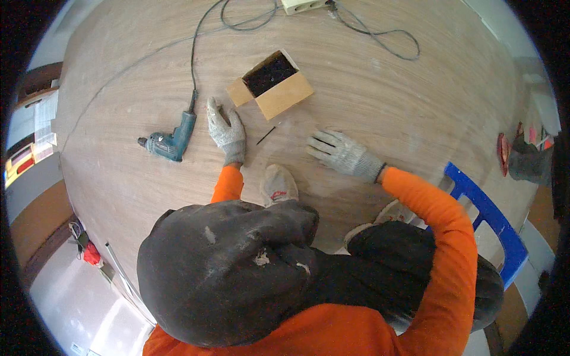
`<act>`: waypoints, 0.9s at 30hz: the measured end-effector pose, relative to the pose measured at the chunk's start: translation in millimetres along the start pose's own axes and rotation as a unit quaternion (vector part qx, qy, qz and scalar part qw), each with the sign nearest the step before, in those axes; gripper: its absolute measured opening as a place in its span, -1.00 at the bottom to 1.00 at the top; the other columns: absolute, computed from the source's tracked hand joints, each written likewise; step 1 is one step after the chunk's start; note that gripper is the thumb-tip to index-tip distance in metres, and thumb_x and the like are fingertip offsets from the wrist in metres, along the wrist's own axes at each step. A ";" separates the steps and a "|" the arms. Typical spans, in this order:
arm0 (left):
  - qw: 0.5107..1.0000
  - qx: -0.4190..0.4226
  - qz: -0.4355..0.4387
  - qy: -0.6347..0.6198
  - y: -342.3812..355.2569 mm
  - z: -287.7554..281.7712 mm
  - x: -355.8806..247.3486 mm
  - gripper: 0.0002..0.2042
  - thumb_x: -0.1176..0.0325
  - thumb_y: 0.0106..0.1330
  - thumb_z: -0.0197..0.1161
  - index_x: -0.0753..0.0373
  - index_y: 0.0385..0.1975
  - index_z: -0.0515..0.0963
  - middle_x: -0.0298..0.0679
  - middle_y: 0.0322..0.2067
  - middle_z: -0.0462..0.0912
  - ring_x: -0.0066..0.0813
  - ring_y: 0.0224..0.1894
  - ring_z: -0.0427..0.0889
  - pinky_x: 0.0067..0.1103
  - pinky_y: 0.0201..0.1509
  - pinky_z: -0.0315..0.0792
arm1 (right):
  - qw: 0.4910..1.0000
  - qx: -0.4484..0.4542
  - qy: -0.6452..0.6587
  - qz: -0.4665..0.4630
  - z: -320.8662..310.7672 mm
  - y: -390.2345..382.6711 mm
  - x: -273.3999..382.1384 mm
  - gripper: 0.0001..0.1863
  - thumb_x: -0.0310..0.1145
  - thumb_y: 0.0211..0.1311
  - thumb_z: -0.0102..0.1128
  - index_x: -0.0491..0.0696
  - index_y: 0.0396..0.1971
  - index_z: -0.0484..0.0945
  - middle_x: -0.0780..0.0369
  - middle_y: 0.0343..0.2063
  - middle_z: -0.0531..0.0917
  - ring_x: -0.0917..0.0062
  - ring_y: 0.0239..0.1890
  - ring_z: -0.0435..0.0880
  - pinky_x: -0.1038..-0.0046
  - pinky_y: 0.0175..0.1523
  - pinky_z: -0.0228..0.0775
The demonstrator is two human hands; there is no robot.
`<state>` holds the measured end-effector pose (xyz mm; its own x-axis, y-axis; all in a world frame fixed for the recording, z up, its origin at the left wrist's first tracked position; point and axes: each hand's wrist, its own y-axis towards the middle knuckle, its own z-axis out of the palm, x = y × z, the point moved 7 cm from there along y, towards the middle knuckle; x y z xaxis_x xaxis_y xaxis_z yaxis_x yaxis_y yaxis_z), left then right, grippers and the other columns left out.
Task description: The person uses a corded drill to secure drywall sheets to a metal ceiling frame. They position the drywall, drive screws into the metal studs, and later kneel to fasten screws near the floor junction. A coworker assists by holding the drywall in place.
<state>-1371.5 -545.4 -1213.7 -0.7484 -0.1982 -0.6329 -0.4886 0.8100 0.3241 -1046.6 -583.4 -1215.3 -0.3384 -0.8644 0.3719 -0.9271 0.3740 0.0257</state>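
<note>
My left hand (225, 133), in a pale grey knit glove, is over the wood-look floor with its thumb and fingers apart and nothing visible in it. Just left of it lies a teal corded drill (173, 139), its chuck pointing left. Ahead of my hands sits an open cardboard box (285, 98), filled with small dark pieces that look like screws. One thin black screw (265, 136) lies loose on the floor between my hands. My right hand (341, 153), gloved the same way, is palm down with its fingers stretched out; dark lines show between them.
A cream power strip (304, 6) stands at the far edge, with dark cable loops (398, 44) around it. The drill's cord (193, 59) runs up toward it. A blue plastic frame (487, 222) is at my right, beyond it a dark bucket (529, 159). My shoe (279, 185) is close by.
</note>
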 end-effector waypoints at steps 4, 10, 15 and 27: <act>1.000 0.017 -0.003 0.006 0.5 5.3 -1.6 -0.39 0.44 0.42 0.25 0.31 0.48 0.31 0.11 0.23 0.57 -0.06 0.15 0.67 -0.29 0.27 0.53 | 0.998 0.061 -0.018 0.010 -14.4 -30.9 1.2 -0.46 -0.27 0.37 0.15 0.07 0.35 0.49 0.16 0.41 0.47 0.24 0.45 0.42 0.16 0.50 0.33; 1.000 0.013 0.009 0.009 -0.3 3.3 -1.8 -0.40 0.47 0.43 0.24 0.30 0.48 0.31 0.08 0.25 0.57 -0.08 0.18 0.66 -0.31 0.28 0.53 | 0.981 0.137 0.056 0.124 -12.9 -20.4 -15.9 -0.58 -0.34 0.32 0.18 0.05 0.18 0.63 0.22 0.21 0.61 0.29 0.24 0.59 0.26 0.21 0.59; 1.000 0.008 0.007 0.001 -1.5 3.8 -0.9 -0.40 0.45 0.44 0.25 0.32 0.48 0.31 0.07 0.25 0.57 -0.10 0.19 0.66 -0.31 0.30 0.53 | 0.903 -0.043 0.290 0.314 -33.4 -16.9 -67.8 -0.77 -0.43 0.22 0.36 -0.06 -0.12 0.79 0.21 -0.13 0.78 0.30 -0.07 0.76 0.34 0.03 0.64; 1.000 0.000 0.019 0.001 2.7 9.3 7.5 -0.40 0.45 0.43 0.25 0.33 0.47 0.31 0.15 0.23 0.58 0.04 0.14 0.66 -0.23 0.27 0.50 | 0.952 -0.277 0.122 0.049 -177.0 157.8 -65.0 -0.73 -0.24 0.30 0.33 0.05 -0.05 0.78 0.13 -0.06 0.77 0.19 -0.01 0.73 0.21 0.19 0.53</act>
<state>-1374.3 -539.6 -1224.1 -0.7678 -0.1686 -0.6181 -0.4600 0.8167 0.3485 -1142.3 -408.6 -1071.2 -0.3078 -0.7376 0.6010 -0.6428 0.6269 0.4403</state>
